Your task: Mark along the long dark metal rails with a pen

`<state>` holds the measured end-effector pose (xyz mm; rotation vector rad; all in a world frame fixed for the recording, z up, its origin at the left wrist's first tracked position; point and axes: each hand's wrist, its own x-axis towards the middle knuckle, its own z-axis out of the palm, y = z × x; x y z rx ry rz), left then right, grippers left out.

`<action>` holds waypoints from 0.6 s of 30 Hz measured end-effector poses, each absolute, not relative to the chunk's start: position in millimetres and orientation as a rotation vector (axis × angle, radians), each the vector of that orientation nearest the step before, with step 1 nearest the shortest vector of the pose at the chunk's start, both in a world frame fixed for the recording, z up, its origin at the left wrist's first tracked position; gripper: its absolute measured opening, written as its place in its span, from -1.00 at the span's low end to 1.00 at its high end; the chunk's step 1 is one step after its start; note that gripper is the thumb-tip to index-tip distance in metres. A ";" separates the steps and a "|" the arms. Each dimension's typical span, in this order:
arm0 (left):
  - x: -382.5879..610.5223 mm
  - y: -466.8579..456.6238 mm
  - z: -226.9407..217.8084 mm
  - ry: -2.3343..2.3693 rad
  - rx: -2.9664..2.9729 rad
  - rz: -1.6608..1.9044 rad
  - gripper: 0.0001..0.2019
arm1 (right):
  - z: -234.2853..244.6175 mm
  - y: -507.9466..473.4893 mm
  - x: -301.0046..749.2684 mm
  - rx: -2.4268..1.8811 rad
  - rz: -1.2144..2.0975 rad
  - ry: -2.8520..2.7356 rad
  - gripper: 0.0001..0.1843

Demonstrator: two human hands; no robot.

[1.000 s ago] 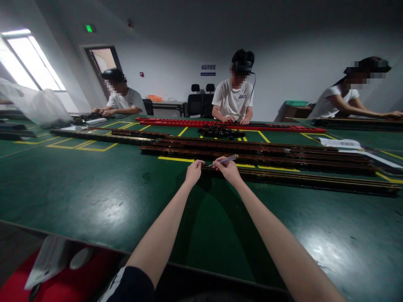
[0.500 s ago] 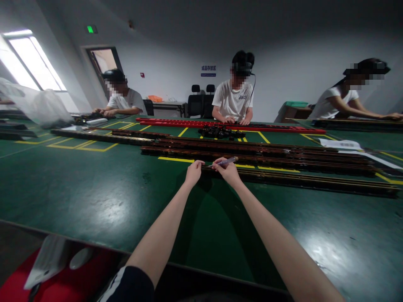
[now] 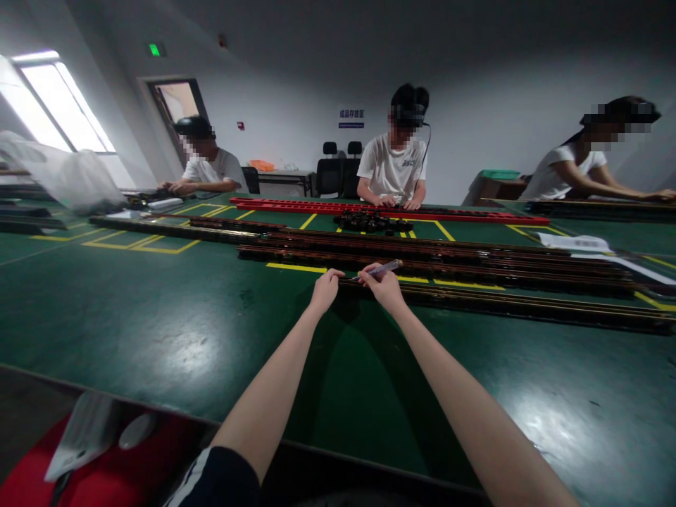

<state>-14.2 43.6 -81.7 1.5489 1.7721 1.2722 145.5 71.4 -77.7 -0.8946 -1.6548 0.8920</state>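
A long dark strip with gold-coloured edges lies across the green table. At its left end my left hand has its fingers closed on the strip. My right hand grips a slim pen-like tool with a pale, see-through body; its exact kind is unclear. The fine tip points left and down at the strip, close to my left fingertips. Whether the tip touches the strip is too small to tell. Just behind both hands lies a bundle of similar dark strips.
Behind the bundle sit a pile of small black parts and a long red rack. A co-worker works across the table, with others left and right. White paper lies at right, a plastic bag at left.
The pen-like tool and my right hand have shifted very slightly to the right. The view has moved a little; my left hand keeps its place on the strip.
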 end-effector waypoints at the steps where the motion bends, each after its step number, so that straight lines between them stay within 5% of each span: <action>1: -14.9 42.7 -80.6 1.763 1.547 1.264 -0.66 | -78.1 71.7 145.8 -0.898 0.889 -1.649 -0.74; 18: -15.7 38.0 -82.1 1.722 1.859 1.123 -0.52 | -78.7 72.3 150.0 -0.841 0.946 -1.629 -0.70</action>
